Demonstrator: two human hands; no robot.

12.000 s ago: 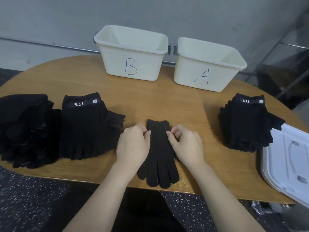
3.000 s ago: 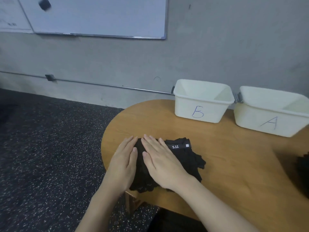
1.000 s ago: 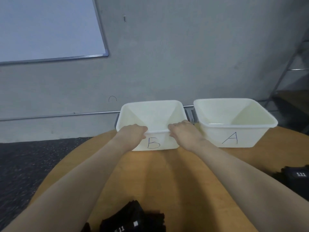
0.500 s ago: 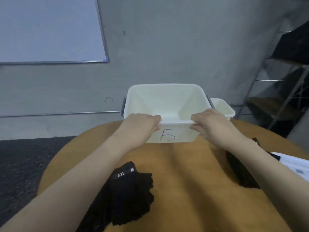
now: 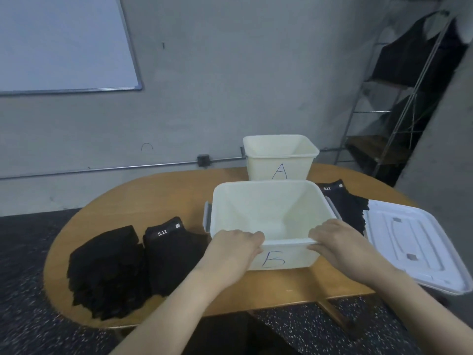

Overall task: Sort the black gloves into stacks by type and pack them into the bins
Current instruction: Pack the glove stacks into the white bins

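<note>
On the table (image 5: 158, 193), bin B (image 5: 271, 213) now sits nearer, gripped by left hand (image 5: 236, 245) and right hand (image 5: 332, 242).

Bin B (image 5: 271, 208) hides much of the right glove stack (image 5: 343, 206).

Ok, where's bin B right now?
Bin B sits near the front of the table, gripped at its near rim by left hand and right hand, in front of bin A.

Wooden oval table (image 5: 143, 201) standing on speckled dark floor (image 5: 23, 252), white lid (image 5: 419, 242) lying at its right edge, whiteboard (image 5: 61, 42) hanging on grey wall (image 5: 230, 73), metal shelving (image 5: 399, 98) standing at right.
</note>
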